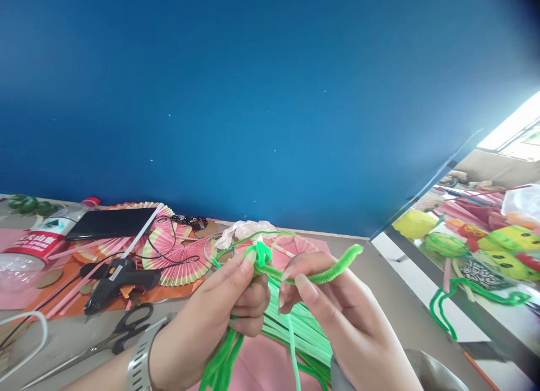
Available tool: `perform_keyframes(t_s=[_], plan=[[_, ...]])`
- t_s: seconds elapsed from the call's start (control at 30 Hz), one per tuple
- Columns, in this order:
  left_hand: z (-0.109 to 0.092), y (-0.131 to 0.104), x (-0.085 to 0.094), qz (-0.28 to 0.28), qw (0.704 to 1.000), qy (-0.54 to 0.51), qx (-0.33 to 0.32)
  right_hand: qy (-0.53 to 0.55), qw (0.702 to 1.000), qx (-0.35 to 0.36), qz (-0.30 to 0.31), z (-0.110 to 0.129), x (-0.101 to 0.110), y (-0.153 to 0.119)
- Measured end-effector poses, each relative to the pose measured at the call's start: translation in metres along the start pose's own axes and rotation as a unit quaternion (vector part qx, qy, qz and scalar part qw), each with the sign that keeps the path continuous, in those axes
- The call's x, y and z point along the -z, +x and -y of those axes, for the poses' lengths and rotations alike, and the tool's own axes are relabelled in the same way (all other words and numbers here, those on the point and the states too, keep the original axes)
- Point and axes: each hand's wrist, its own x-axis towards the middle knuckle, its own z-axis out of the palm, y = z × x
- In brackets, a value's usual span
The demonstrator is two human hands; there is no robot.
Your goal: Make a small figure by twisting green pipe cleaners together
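Blue partition (270, 109) ahead; the left hand (230, 298) clutches a green chenille loop (264, 255); right of that loop, the right hand (341, 318) pinches a chenille stem (343, 263) lying crosswise, tip rising.

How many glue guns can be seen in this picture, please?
1: the black glue gun lies to the left of the left hand, just beyond the scissors. Others may be hidden under the clutter.
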Motion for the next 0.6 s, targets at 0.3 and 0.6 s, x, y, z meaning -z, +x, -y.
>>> perform_keyframes(t_s=[0.3, 0.6], plan=[[-0.004, 0.000, -0.003, 0.021, 1.000, -0.018, -0.011, 0.196, 0.976, -0.089, 0.032, -0.008, 0.001, 0.005], [-0.008, -0.010, -0.003, 0.180, 0.970, 0.154, 0.060, 0.124, 0.958, -0.166, 0.196, -0.010, 0.021, 0.017]])
